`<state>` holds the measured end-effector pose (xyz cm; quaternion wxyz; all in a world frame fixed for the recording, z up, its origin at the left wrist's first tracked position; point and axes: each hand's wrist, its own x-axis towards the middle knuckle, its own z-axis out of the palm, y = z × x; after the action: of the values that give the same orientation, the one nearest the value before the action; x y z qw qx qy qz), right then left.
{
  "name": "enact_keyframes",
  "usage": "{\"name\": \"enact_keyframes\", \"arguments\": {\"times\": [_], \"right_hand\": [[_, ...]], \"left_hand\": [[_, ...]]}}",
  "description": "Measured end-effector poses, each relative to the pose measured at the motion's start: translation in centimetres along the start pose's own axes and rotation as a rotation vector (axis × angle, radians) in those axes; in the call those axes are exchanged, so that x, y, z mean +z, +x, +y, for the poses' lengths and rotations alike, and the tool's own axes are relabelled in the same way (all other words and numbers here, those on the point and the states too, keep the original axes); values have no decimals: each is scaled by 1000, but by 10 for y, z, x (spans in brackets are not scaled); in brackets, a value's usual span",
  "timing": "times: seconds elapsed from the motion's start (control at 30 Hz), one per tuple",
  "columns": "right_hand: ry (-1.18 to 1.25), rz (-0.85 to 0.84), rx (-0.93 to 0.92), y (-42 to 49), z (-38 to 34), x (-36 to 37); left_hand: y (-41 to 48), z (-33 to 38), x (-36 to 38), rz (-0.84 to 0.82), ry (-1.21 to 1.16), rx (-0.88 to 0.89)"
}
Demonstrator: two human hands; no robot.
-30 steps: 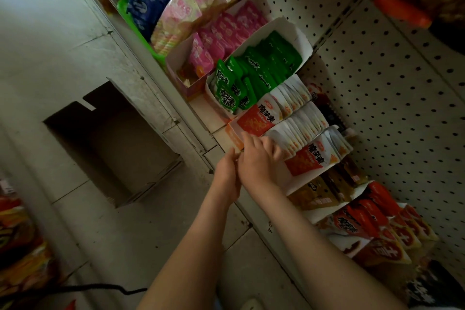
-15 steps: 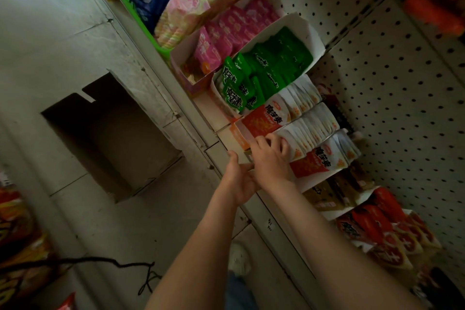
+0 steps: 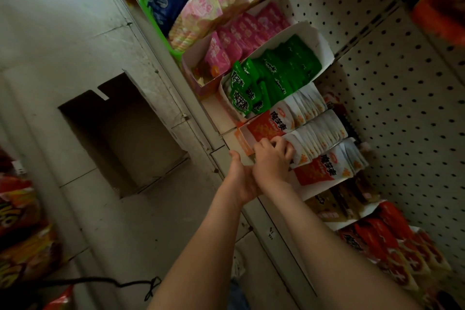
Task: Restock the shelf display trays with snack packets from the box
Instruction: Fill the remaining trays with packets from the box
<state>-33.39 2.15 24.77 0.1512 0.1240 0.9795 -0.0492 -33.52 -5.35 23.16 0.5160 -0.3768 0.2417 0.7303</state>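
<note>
Pinches foremost snack packets (image 3: 314,138) with right hand (image 3: 273,158), row stacked directly ahead toward pegboard (image 3: 402,108); rests left hand (image 3: 239,176) just beside, at tray (image 3: 245,139) front, closure indeterminable.

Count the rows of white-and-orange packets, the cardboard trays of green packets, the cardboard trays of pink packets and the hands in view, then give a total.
white-and-orange packet rows: 3
green-packet tray: 1
pink-packet tray: 1
hands: 2, left hand and right hand
Total: 7
</note>
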Motion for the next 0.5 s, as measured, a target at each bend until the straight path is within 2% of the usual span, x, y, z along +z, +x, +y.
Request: {"name": "enact_keyframes", "arguments": {"times": [0.2, 0.5], "right_hand": [[23, -40, -22, -4, 0, -6], [-5, -38, -72, -3, 4, -4]], "left_hand": [[0, 16, 6, 103, 64, 144], [9, 14, 4, 200, 128, 246]]}}
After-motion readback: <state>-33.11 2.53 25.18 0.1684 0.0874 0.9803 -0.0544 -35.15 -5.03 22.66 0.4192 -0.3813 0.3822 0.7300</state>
